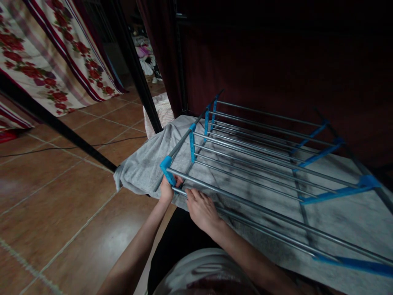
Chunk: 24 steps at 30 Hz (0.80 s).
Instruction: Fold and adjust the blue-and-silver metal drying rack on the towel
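A rack of grey metal tubes (245, 150) with blue plastic brackets (167, 167) lies across a grey cloth in front of me. My left hand (167, 189) is closed around the lower part of the near left bracket, where a lower tube meets it; some of its fingers are hidden behind the plastic. Just to the right, my right hand (202, 208) has its fingers curled over that lower tube (179, 191). Further blue brackets (192, 143) sit along the left side bar, and others slant at the right end.
Grey cloth (147, 157) covers the surface under the rack. Black metal posts (135, 61) and a slanting black bar (61, 125) stand at the left. A dark red curtain (260, 78) hangs behind. A thin cable (73, 147) crosses the tiled floor (46, 196) near a flowered curtain (55, 53).
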Available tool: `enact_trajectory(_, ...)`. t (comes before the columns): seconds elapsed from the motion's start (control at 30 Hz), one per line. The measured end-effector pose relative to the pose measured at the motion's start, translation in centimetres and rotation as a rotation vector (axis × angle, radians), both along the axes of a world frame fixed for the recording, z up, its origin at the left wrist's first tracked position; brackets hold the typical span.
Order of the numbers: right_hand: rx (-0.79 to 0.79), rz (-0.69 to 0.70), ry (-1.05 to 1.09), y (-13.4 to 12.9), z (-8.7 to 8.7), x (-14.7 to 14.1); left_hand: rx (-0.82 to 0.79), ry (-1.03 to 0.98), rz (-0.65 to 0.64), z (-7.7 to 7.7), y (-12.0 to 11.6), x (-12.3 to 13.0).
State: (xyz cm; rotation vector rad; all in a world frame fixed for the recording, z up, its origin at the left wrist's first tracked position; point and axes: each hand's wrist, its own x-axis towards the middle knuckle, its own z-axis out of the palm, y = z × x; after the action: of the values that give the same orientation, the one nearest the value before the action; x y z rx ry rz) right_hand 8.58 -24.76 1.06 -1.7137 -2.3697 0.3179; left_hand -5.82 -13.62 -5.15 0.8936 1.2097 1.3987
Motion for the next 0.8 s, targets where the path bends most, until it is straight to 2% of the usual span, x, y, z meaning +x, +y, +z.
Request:
enact_trajectory(0.23, -0.034, 0.005, -0.064, 3.6, -0.4, -3.5, -0.001, 0.054, 0.08, 1.3, -0.3, -0.1)
enact_trajectory(0.43, -0.051, 0.043, -0.078, 4.1, -0.8, -3.6, 0.005, 0.083, 0.054, 1.4, -0.6, -0.3)
enact_trajectory(0.67, -0.139, 0.056, -0.007, 4.5, -0.7, -3.1, 0.002, 0.082, 0.049, 0.9, -0.4, -0.1)
enact_trajectory(0.8, -0.116, 0.038, 0.008, 4.3, -0.2, -3.6, 0.035, 0.09, 0.064, 0.4, -0.1, -0.1)
